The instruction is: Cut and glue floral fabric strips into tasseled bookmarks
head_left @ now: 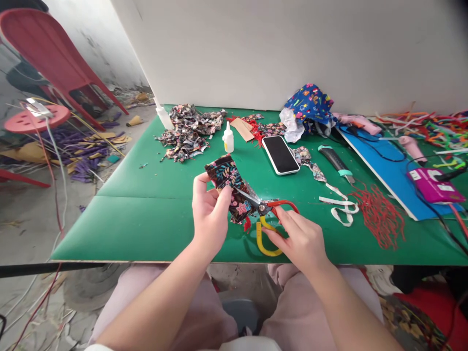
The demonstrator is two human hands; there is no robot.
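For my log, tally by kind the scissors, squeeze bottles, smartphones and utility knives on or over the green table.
Scissors, in the right hand: 1
Squeeze bottles: 2
Smartphone: 1
Utility knife, black and teal: 1
Total: 5

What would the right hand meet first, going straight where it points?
Probably the black floral fabric piece in the left hand; the red-and-yellow-handled scissors in the right hand overlap it, though depth is unclear.
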